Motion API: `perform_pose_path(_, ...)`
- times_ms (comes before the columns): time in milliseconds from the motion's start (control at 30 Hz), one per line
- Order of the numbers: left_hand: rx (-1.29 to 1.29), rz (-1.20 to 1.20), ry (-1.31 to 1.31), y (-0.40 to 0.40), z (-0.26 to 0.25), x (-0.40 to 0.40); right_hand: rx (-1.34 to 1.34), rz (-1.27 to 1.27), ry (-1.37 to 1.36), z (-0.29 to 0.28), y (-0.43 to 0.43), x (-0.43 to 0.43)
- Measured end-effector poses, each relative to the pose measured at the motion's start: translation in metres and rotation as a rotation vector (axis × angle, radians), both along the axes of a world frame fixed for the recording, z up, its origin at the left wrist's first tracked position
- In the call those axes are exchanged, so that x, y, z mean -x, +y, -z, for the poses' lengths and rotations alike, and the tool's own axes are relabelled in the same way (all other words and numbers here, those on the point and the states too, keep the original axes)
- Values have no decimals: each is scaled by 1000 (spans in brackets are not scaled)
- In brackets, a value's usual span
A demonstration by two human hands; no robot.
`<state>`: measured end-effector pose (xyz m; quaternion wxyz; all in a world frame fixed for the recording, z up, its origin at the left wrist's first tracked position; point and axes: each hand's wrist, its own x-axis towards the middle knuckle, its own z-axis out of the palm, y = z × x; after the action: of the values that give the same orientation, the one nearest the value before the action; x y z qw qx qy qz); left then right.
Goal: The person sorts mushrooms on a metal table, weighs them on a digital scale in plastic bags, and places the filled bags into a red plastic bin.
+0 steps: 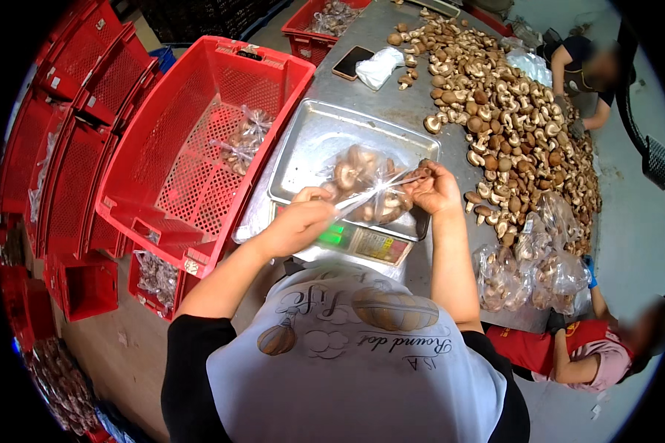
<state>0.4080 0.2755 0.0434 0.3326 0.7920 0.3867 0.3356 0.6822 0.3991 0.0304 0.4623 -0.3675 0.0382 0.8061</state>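
A clear plastic bag of shiitake mushrooms (360, 171) rests on the metal pan (310, 130) of a digital scale. Its gathered neck stretches between my two hands. My left hand (305, 221) grips one end of the twisted plastic, above the scale's front edge. The other end is pinched in the fingers of my right hand (433, 187), at the pan's right side. Below the pan, the scale's display (331, 235) glows green. Left of the scale stands a large red plastic crate (160, 133), with a few tied bags of mushrooms (246, 141) inside.
Loose shiitake mushrooms (510, 122) are heaped across the steel table (343, 99). Filled bags (532, 271) stand at its right, by a person in a red apron (554, 349). Another person (582, 72) works at the far side. A phone (353, 62) lies near white plastic (379, 67). Red crates (77, 166) are stacked left.
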Motion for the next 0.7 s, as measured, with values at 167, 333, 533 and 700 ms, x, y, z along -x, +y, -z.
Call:
perform_pose_path(167,550,25,-1058,17,-24,-41,-713,-477,-322,-75,-39,26)
perform_pose_path(333,784,-185,-1048,43,-28,-71,-1150,-817,-912,-92,-59,52)
perform_pose_path(533,-207,-106,295,21,-1,-33,-213,-52,127,-42,-13,-9)
perform_pose_path(700,175,-50,-4,31,-55,-27,-586,-180,-206,-14,-42,-8)
